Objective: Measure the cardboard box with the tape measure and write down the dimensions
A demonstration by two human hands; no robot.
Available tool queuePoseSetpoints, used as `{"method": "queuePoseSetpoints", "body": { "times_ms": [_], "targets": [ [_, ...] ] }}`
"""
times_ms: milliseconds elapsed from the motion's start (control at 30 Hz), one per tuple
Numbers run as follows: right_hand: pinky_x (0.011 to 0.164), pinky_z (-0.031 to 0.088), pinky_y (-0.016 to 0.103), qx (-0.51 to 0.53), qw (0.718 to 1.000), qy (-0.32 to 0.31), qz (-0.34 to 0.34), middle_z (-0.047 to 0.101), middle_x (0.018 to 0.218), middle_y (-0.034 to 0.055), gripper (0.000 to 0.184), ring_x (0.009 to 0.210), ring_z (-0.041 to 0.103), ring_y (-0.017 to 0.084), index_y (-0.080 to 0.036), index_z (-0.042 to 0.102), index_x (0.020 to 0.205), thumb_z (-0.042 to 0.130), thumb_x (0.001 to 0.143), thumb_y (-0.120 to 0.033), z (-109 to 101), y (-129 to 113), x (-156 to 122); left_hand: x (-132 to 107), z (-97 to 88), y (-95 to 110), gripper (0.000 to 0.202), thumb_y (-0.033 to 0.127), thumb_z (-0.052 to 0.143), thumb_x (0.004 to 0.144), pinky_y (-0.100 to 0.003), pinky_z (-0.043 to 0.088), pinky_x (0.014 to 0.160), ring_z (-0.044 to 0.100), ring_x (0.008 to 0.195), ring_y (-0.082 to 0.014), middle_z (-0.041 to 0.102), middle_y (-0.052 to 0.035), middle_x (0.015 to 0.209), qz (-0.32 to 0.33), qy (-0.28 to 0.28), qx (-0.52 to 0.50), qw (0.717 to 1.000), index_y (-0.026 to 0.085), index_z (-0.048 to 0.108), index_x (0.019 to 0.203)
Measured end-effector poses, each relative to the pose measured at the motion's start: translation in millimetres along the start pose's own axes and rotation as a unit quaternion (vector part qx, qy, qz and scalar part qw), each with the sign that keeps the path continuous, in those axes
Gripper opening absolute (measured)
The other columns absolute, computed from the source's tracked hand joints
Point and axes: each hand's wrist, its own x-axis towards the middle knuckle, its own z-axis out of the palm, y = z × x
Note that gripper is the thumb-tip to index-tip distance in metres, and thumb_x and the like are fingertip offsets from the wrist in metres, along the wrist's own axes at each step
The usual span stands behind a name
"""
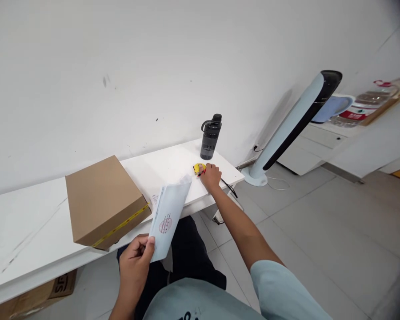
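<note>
My left hand (136,260) pinches the lower corner of a pale blue folded paper (171,213) with a round reddish stamp. The paper is held up in front of the table's near edge, and its far end looks crumpled or clear. Over by the table's right end, my right hand (212,178) has its fingers closed on a small yellow tape measure (199,169) with red and black parts. A dark strap (230,187) shows beside that wrist. Behind the tape measure, a dark grey water bottle (210,138) stands upright.
A closed cardboard box (105,195) with yellow tape along its side sits on the white table (23,226), left of the paper. To the right, a tower fan (293,120) stands on the tiled floor. Further off are a large water jug (360,109) and a white cabinet (303,149).
</note>
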Motion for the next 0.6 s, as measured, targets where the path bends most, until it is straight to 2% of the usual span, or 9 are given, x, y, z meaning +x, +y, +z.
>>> {"method": "queuePoseSetpoints", "body": {
  "times_ms": [100,167,233,300,333,400,433,500,600],
  "targets": [
    [0.105,0.031,0.053,-0.001,1.000,0.017,-0.021,0.060,0.130,0.0237,0.044,0.127,0.047,0.036,-0.011,0.054,0.132,0.041,0.102,-0.041,-10.7,-2.3,3.2,0.3,3.3,-9.4,0.046,0.063,0.076,0.067,-0.026,0.054,0.064,0.065,0.068,-0.0179,0.076,-0.0061,0.078,-0.031,0.011,-0.039,0.999,0.017,0.075,0.073],
    [0.112,0.026,0.055,0.066,0.995,0.051,-0.057,0.059,0.136,0.0217,0.046,0.132,0.045,0.034,-0.013,0.051,0.137,0.047,0.099,-0.039,-20.9,-3.2,-7.2,5.0,7.8,-16.5,0.045,0.061,0.078,0.067,-0.026,0.055,0.066,0.065,0.071,-0.0179,0.075,-0.0060,0.079,-0.041,0.012,-0.061,0.997,0.017,0.074,0.073],
    [0.114,0.029,0.054,0.188,0.973,0.102,-0.089,0.058,0.138,0.0198,0.049,0.132,0.049,0.032,-0.016,0.050,0.139,0.049,0.097,-0.041,-29.1,-3.2,-38.9,10.2,12.1,-21.8,0.042,0.058,0.080,0.067,-0.026,0.054,0.067,0.065,0.072,-0.0171,0.075,-0.0053,0.080,-0.041,0.010,-0.081,0.996,0.017,0.072,0.072],
    [0.105,0.044,0.050,0.285,0.948,0.121,-0.074,0.056,0.141,0.0189,0.051,0.125,0.057,0.028,-0.020,0.041,0.143,0.041,0.099,-0.046,-32.6,-2.5,-93.7,13.8,16.0,-24.6,0.039,0.055,0.082,0.068,-0.025,0.053,0.066,0.064,0.072,-0.0160,0.073,-0.0042,0.080,-0.030,-0.001,-0.102,0.994,0.018,0.069,0.069],
    [0.100,0.050,0.049,0.401,0.908,0.116,-0.027,0.054,0.143,0.0184,0.049,0.122,0.061,0.027,-0.022,0.039,0.142,0.042,0.100,-0.048,-32.8,-2.1,-127.0,14.8,18.2,-25.3,0.038,0.053,0.082,0.069,-0.024,0.052,0.065,0.063,0.071,-0.0152,0.072,-0.0034,0.078,-0.024,-0.013,-0.116,0.993,0.018,0.067,0.066],
    [0.090,0.057,0.047,0.572,0.819,0.025,0.045,0.054,0.146,0.0159,0.049,0.123,0.062,0.028,-0.029,0.039,0.136,0.051,0.097,-0.055,-32.7,-2.7,-194.8,15.2,23.8,-25.9,0.040,0.050,0.083,0.069,-0.023,0.049,0.062,0.060,0.067,-0.0134,0.068,-0.0014,0.072,-0.016,-0.045,-0.143,0.989,0.018,0.061,0.061],
    [0.091,0.057,0.047,0.616,0.785,-0.023,0.056,0.050,0.150,0.0154,0.052,0.129,0.059,0.029,-0.031,0.039,0.135,0.057,0.094,-0.057,-33.4,-4.1,-224.5,14.7,27.4,-26.3,0.042,0.049,0.084,0.069,-0.022,0.048,0.061,0.058,0.065,-0.0124,0.065,-0.0003,0.069,-0.017,-0.060,-0.151,0.987,0.018,0.058,0.059],
    [0.099,0.055,0.049,0.661,0.740,-0.115,0.050,0.040,0.159,0.0132,0.060,0.140,0.050,0.029,-0.035,0.037,0.136,0.068,0.088,-0.055,-37.4,-8.8,-267.3,12.8,35.9,-27.2,0.049,0.053,0.085,0.066,-0.022,0.045,0.058,0.053,0.061,-0.0105,0.060,0.0018,0.064,-0.026,-0.088,-0.157,0.983,0.018,0.052,0.056],
    [0.105,0.052,0.050,0.681,0.702,-0.206,0.042,0.041,0.159,0.0115,0.070,0.141,0.050,0.029,-0.037,0.035,0.137,0.076,0.083,-0.053,-47.4,-16.7,-286.0,8.0,48.9,-27.0,0.058,0.062,0.083,0.064,-0.021,0.042,0.055,0.047,0.056,-0.0088,0.054,0.0035,0.059,-0.048,-0.134,-0.147,0.979,0.018,0.047,0.056]
  ]
}}
